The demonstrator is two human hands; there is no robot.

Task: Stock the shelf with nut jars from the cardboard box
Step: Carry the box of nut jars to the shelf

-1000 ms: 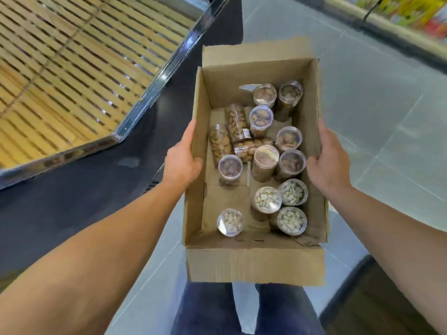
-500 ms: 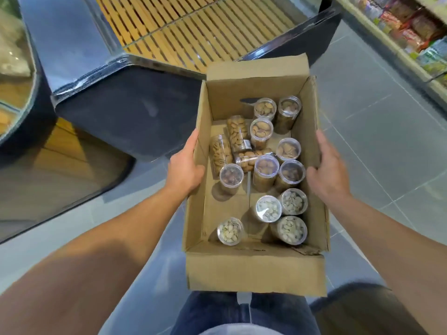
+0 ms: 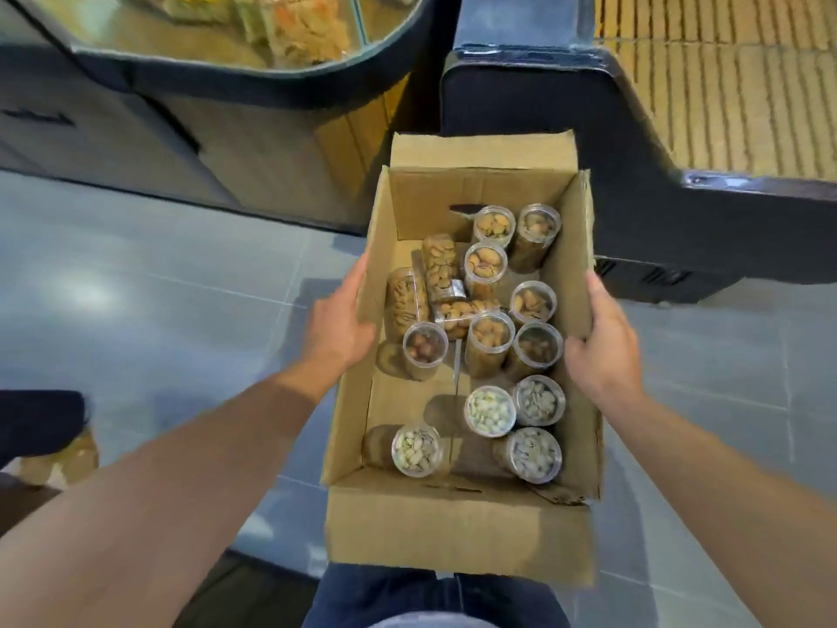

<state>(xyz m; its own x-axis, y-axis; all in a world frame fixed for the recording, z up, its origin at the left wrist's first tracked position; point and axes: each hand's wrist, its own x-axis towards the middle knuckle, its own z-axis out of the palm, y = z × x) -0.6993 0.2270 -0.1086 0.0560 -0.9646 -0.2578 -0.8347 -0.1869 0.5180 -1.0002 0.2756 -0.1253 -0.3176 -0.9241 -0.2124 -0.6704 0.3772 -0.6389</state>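
I hold an open cardboard box (image 3: 457, 528) in front of me, above the floor. My left hand (image 3: 337, 330) grips its left wall and my right hand (image 3: 600, 351) grips its right wall. Inside stand several clear nut jars: pale pistachio jars (image 3: 490, 411) near me, brown nut jars (image 3: 491, 335) in the middle and far end. Three jars lie on their sides at the left, one of them an almond jar (image 3: 439, 265). No shelf with nut jars is in view.
A dark display stand with a slatted wooden top (image 3: 706, 83) is ahead on the right. A round dark counter with packaged goods (image 3: 253, 43) is ahead on the left. Grey tiled floor (image 3: 149, 310) lies below. My jeans (image 3: 435, 600) show at the bottom.
The view has swung left: the slatted stand moved from the left side to the right, and a round counter came into view. Both hands keep the same grip on the box.
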